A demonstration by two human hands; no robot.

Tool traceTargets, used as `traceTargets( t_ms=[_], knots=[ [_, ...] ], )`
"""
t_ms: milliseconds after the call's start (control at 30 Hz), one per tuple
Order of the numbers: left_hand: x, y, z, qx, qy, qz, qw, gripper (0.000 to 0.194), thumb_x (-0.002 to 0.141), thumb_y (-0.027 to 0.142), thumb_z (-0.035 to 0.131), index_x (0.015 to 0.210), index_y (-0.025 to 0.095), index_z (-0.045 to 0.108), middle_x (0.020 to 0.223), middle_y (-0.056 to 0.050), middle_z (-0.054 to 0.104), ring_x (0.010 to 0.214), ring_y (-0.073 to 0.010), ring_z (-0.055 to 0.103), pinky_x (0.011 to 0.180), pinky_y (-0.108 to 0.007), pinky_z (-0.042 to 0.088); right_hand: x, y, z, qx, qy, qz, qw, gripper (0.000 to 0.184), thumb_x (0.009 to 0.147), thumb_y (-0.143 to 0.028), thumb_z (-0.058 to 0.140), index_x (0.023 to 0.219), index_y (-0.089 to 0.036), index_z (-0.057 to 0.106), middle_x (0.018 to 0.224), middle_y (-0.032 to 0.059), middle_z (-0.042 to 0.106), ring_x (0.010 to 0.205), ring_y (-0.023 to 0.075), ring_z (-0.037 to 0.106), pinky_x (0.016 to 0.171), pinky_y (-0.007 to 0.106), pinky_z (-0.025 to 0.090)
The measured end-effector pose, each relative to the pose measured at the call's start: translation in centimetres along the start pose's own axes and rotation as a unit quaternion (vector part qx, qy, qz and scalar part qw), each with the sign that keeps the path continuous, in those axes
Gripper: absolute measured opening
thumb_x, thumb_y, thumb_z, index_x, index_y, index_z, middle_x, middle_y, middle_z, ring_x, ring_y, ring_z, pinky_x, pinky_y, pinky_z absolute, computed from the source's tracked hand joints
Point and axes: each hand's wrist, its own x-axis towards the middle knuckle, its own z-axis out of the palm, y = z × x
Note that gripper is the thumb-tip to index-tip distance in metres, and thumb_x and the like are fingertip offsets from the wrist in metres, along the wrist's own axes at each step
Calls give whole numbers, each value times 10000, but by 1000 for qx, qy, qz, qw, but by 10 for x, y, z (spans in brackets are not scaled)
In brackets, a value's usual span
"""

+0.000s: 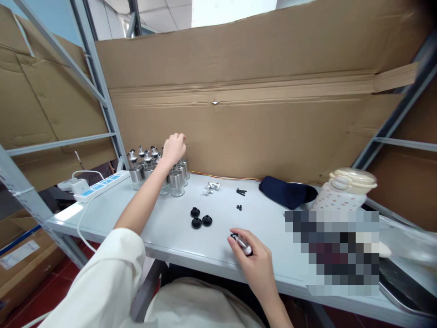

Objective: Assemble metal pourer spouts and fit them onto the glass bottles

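Observation:
My left hand (174, 148) reaches to the back left of the grey table (170, 228) and its curled fingers close over the top of one of several small steel and glass bottles (177, 182) with spout caps. My right hand (254, 259) rests near the table's front edge, fingers closed on a small white and black part (243, 243). Three black round caps (200, 219) lie between the two hands.
A few white parts (211, 187) and small black screws (241, 192) lie mid-table. A dark blue cloth (287, 191) and a cream spotted bottle (341, 189) are at the right. A white power strip (99, 186) sits at the left edge. Cardboard walls (239, 114) stand behind.

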Motion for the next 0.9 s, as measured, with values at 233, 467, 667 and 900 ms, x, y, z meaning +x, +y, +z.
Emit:
traceTargets(
  t_ms=[233, 467, 667, 900],
  knots=[
    [40, 13, 41, 144, -182, -46, 972, 330, 912, 325, 583, 1189, 146, 564, 1210, -100, 587, 1060, -236, 599, 900, -460, 516, 0, -1, 0, 3, -37, 3, 999, 157, 860, -332, 606, 877, -199, 688, 794, 52, 691, 640, 168, 624, 538, 229, 505],
    [35, 12, 56, 185, -189, -37, 964, 321, 914, 324, 580, 1179, 143, 570, 1201, -100, 593, 1061, -235, 600, 902, -459, 514, -1, -2, 0, 5, -36, -18, 999, 122, 862, -298, 611, 877, -199, 681, 789, 39, 683, 657, 156, 623, 585, 218, 508],
    [29, 20, 42, 133, -88, 21, 987, 241, 926, 259, 530, 1088, 91, 592, 1156, -140, 610, 1133, -266, 556, 1079, -501, 306, -1, -2, 0, 0, -24, -23, 999, 135, 863, -309, 607, 875, -199, 685, 762, 43, 678, 622, 161, 617, 534, 226, 501],
    [53, 8, -27, -97, 206, 15, 973, 156, 977, 275, 385, 1059, 166, 461, 1131, -139, 509, 1043, -236, 548, 937, -379, 412, -2, -5, 0, -1, 9, -41, 999, 137, 876, -308, 592, 893, -203, 679, 731, 38, 655, 584, 155, 598, 494, 226, 490]
  ],
)
